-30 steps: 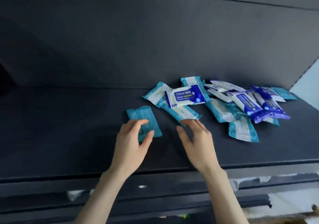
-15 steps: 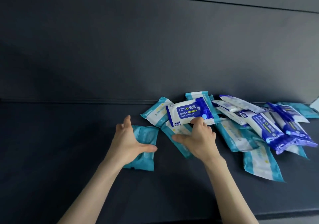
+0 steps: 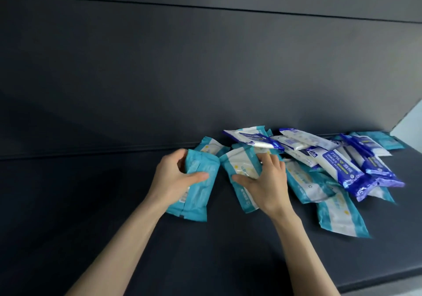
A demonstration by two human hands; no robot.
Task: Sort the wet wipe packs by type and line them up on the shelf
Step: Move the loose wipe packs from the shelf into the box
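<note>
Now the sorting looks barely begun: the left hand (image 3: 173, 179) grips a teal pack (image 3: 196, 202), thumb across its face; the right hand (image 3: 267, 188), just beside it, clasps a white-teal pack (image 3: 239, 170) at the edge of the pile (image 3: 338, 163) spreading to its right. Next, I judge, both want drawing clear onto bare shelf (image 3: 91, 204) left of the left hand
</note>
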